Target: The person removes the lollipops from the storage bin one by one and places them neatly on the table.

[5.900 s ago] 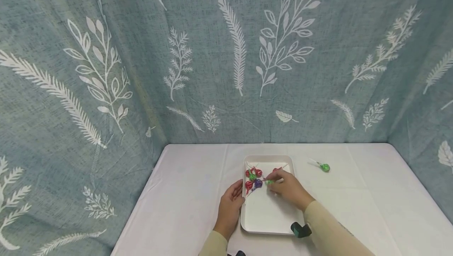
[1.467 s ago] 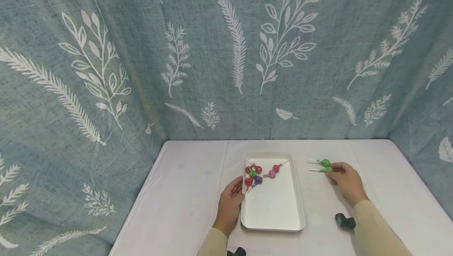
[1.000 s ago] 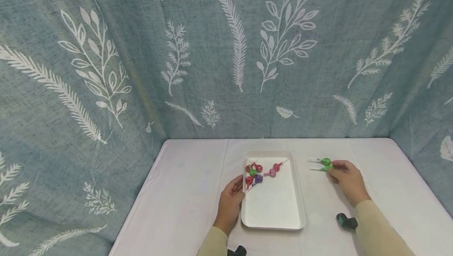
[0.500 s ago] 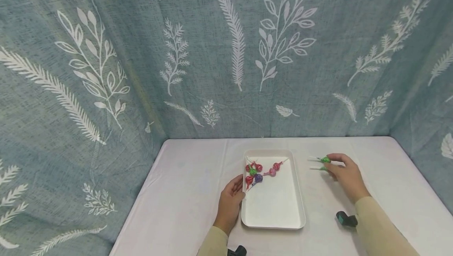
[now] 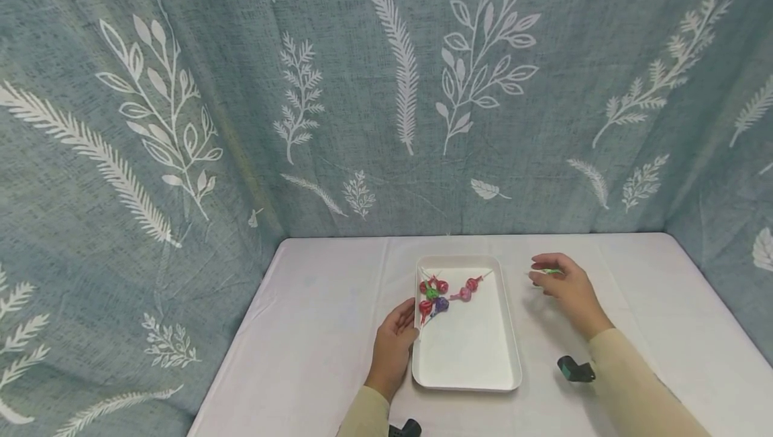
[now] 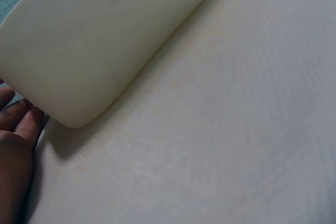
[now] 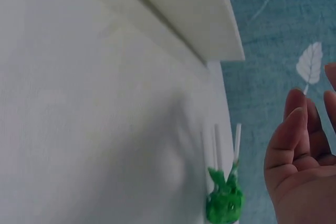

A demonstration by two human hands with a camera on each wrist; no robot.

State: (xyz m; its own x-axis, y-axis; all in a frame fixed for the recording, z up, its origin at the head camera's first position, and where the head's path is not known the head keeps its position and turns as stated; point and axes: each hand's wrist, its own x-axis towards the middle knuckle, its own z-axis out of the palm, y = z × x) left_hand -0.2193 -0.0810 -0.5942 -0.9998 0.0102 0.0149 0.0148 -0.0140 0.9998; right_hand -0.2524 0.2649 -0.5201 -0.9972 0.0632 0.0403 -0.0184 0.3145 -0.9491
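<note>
My left hand (image 5: 391, 350) holds the left edge of a white tray (image 5: 466, 356), thumb at its rim; the left wrist view shows the fingertips (image 6: 32, 116) by the tray wall. Among the lollipops at the tray's far end are a green one (image 5: 431, 294), a purple one (image 5: 441, 304), a pink one (image 5: 464, 295) and several red ones (image 5: 472, 284). Right of the tray, my right hand (image 5: 568, 293) hovers with thumb and fingers apart and nothing between them. Two green lollipops (image 7: 224, 203) lie side by side on the table beneath it, mostly hidden in the head view.
A white cloth (image 5: 326, 329) covers the table. A blue-green curtain (image 5: 386, 121) with white leaf prints hangs behind and at both sides. Dark wrist-camera mounts (image 5: 576, 370) stick out from the sleeves.
My right hand took a green lollipop from the tray, laid it beside the other green one, touched the pair, then let go and lifted leftward. My left hand stayed at the tray.
</note>
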